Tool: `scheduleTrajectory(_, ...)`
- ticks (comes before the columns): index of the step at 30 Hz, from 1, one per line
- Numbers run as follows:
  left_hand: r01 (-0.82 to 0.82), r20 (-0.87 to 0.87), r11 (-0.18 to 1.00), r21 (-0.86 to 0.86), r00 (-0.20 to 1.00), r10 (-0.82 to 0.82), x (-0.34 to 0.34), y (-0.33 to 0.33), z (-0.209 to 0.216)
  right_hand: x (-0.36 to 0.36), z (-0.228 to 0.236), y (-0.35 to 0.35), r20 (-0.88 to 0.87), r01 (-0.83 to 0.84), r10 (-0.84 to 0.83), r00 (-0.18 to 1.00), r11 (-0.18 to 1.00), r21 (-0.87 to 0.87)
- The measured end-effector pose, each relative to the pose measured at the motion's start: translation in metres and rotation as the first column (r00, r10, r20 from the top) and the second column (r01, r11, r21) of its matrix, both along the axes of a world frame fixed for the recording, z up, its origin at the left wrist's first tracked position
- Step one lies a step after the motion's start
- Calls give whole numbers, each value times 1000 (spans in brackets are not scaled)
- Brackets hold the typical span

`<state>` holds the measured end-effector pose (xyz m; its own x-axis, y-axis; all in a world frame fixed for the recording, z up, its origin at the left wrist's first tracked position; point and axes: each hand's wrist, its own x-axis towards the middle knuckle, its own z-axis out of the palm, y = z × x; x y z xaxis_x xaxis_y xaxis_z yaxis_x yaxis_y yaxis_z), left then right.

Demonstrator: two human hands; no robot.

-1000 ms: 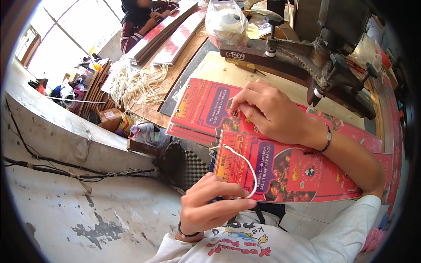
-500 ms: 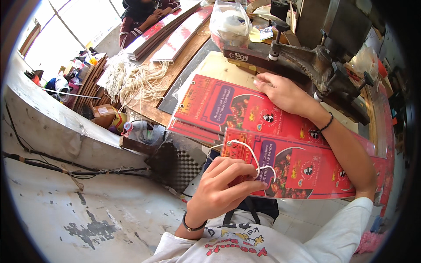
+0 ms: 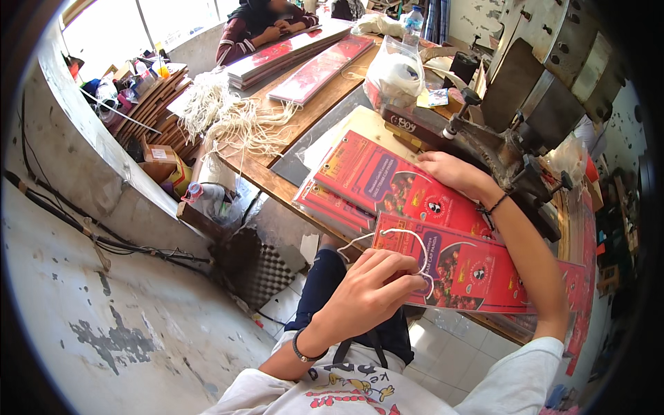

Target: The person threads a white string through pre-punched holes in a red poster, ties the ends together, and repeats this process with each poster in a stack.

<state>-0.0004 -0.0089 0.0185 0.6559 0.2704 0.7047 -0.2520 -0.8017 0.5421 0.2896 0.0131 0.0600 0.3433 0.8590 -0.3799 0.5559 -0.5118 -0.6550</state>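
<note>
Left hand (image 3: 377,283): centre of my clock for every line here; its thumb and fingers are closed on the white cord (image 3: 421,243), over the left end of the near card (image 3: 477,273) — whether they also grip the card itself I cannot tell.
White cord: passes through the near card's left corner and arches over the printed face into my fingers; a small loop shows at three o'clock, just past my fingertips, and a tail sticks out between ten and eleven.
Near card: at three o'clock, red with a purple panel and food pictures, its far edge overlapping the upper card (image 3: 415,194).
Right hand (image 3: 453,173): at one o'clock, apart from my left, palm down on the upper card by its far edge; I cannot tell whether it pinches anything.
Upper card: between twelve and one, printed much the same, with more red cards poking out under its left end.
Pale board (image 3: 366,124): at twelve, partly beneath the cards.
Dark metal machine (image 3: 501,142): between one and two, beyond my right hand.
Plastic bag (image 3: 394,72): at twelve, farther off, whitish and filled.
Cord bundle (image 3: 214,104): between ten and eleven, loose strands spread on the wooden table (image 3: 266,149).
Far stack (image 3: 290,48): between eleven and twelve — long printed panels piled up.
Co-worker (image 3: 238,38): at eleven, behind that stack, in dark maroon sleeves.
</note>
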Motion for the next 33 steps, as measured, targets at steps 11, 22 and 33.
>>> scheduleTrajectory(11,-8,62,1000,-8,998,9,-4,0,9,17,-34,12,113,-99,82,990,982,158)
scheduleTrajectory(22,-33,81,999,-13,996,34,2,0,6,23,-44,15,49,-192,185,981,945,264)
scheduleTrajectory(33,-1,81,1000,-10,997,2,3,-2,8,37,-44,17,522,-388,179,834,862,326)
